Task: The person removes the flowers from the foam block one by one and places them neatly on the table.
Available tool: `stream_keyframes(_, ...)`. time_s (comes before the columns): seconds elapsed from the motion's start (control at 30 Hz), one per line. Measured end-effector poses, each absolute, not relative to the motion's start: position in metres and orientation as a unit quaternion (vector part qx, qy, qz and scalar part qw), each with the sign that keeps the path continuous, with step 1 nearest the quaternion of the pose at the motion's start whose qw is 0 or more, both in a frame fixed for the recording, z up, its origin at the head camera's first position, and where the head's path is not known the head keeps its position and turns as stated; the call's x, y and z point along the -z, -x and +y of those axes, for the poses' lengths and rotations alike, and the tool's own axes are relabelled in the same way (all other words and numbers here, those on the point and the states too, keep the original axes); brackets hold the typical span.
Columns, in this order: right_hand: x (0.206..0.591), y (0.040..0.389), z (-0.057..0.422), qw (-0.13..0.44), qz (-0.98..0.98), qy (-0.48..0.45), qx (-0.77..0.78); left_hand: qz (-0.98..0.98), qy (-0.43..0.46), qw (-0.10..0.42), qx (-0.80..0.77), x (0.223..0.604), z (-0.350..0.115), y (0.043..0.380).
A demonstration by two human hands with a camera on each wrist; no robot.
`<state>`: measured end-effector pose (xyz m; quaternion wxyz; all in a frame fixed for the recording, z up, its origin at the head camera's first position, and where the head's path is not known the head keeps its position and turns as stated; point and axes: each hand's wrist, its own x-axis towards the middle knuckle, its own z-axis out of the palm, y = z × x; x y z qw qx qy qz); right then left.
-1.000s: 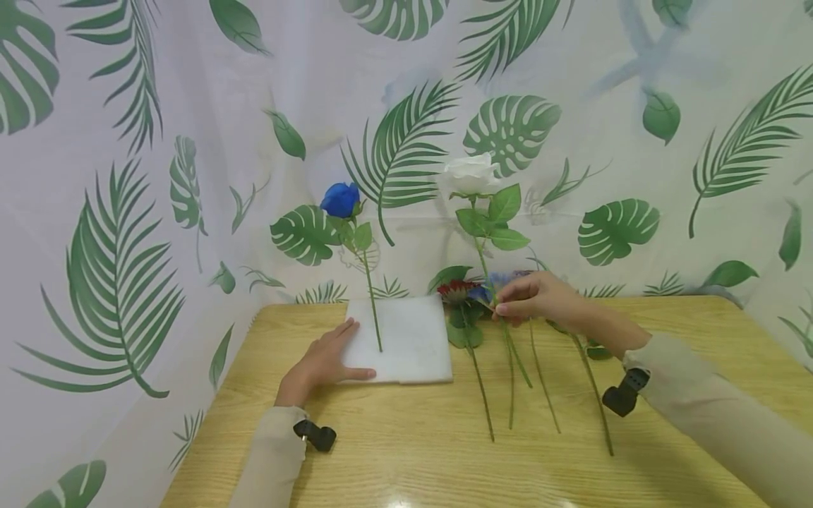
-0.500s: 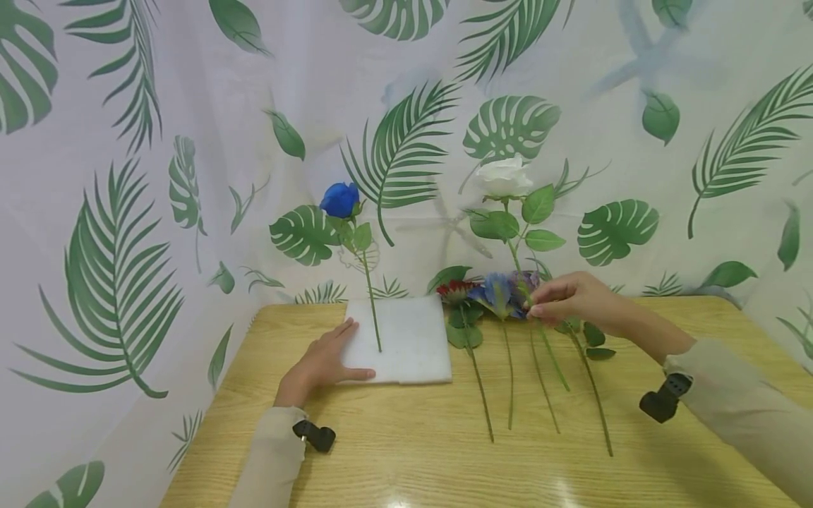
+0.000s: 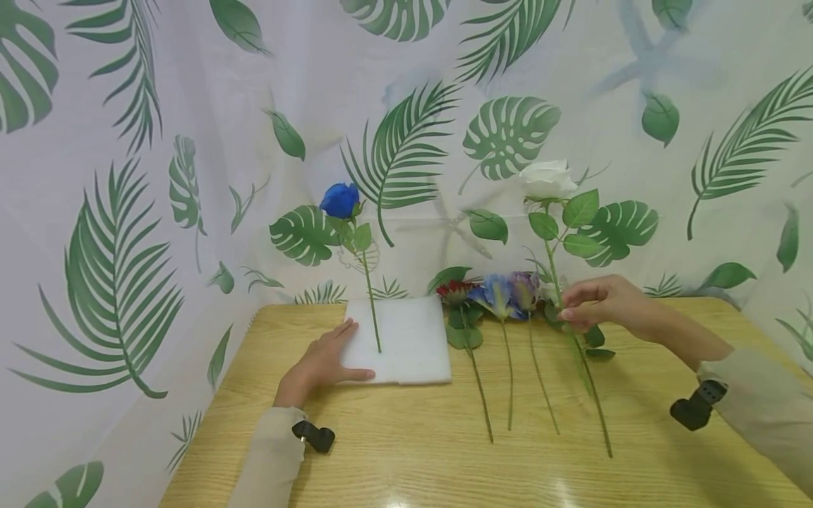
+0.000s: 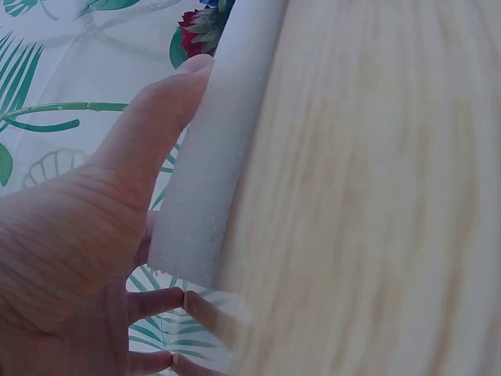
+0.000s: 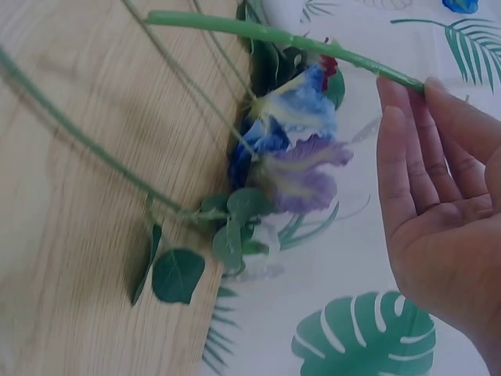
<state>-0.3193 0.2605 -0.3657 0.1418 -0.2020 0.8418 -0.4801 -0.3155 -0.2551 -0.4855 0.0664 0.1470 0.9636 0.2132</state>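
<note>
My right hand (image 3: pixel 612 305) pinches the green stem of a white rose (image 3: pixel 547 180) between thumb and fingertips. The rose stands nearly upright over the table's right half. Seen from the right wrist, the bare lower stem (image 5: pixel 258 31) extends beyond my fingertips. With straight fingers and thumb spread, my left hand (image 3: pixel 324 358) rests on the left front corner of a white foam block (image 3: pixel 413 346). In the left wrist view, the thumb lies along the edge of the block (image 4: pixel 215 149). A blue rose (image 3: pixel 341 201) stands upright in the block, tilted slightly left.
On the wooden table (image 3: pixel 406 437), a red flower (image 3: pixel 454 291), a light blue flower (image 3: pixel 497 295) and a purple flower (image 3: pixel 525 289) lie with stems toward me. Another stem (image 3: pixel 597 409) with dark leaves lies right of them. A leaf-print cloth (image 3: pixel 406 63) hangs behind.
My right hand has carried the white rose to the right, from above the red and blue flowers to beyond the purple one. The left hand, foam block and blue rose stay put.
</note>
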Motion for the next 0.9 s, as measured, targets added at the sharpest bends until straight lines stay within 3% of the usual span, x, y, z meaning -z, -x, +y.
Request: stream_keyframes(0.9,0.379,0.315,0.324,0.191,0.858,0.211,0.427,0.963,-0.147,0.068,-0.217,0.483,-0.253,0.313)
